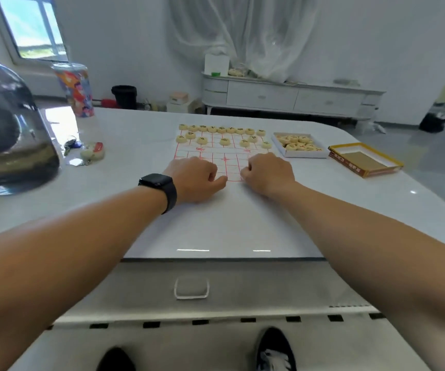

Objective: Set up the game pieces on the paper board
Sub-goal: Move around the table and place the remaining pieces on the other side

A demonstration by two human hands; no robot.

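Both hands rest knuckles-up on the near part of the paper board [217, 153]. The left hand [193, 179], with a dark watch [160, 187] on its wrist, has its fingers curled under and the thumb tip reaching toward the middle; the right hand [269, 172] is curled the same way. Whether either one pinches a piece or the paper's edge cannot be told, since the fingertips are tucked out of sight.

The board is a thin white sheet printed with a red grid, lying flat on the glossy white worktop [242, 223]. Its far side carries the pieces [221, 129]: a full row of round cream discs with dark marks, and a looser scatter of more discs just in front. The near half of the grid is bare between the hands.

Just right of the board sits a shallow white box [300, 145] heaped with more discs (marks on these are too small to read). Farther right, well apart, lies a yellow-edged lid [366, 159], near the worktop's rounded corner.

On the left stand a large dark glass jar [10, 129] and a patterned tumbler [75, 89], with keys [73, 144] beside them. A broad stretch of smooth worktop lies between the hands and the near edge.
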